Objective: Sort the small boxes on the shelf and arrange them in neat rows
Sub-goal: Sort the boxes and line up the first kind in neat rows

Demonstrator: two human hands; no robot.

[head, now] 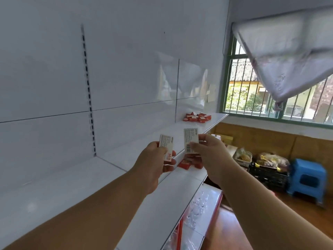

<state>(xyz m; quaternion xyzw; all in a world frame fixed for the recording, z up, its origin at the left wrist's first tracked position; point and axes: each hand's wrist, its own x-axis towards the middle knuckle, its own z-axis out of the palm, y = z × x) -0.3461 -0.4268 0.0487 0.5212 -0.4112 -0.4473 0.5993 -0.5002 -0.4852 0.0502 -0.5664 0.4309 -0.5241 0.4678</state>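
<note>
My left hand (155, 165) grips a small white box (166, 146) with red print, held upright above the white shelf (75, 181). My right hand (210, 150) pinches a second white box (190, 139) with a barcode, a little to the right and slightly higher. Below and between the hands, several red small boxes (191, 160) lie loose near the shelf's front edge, partly hidden by my right hand. A second loose heap of red and white boxes (197, 117) sits at the far end of the shelf.
The shelf's white back panel (126, 69) has a slotted upright (88, 91). A lower shelf (203, 210) holds clear packets. To the right are a blue stool (306, 179), a black crate (268, 175) with bags, and a barred window (252, 94).
</note>
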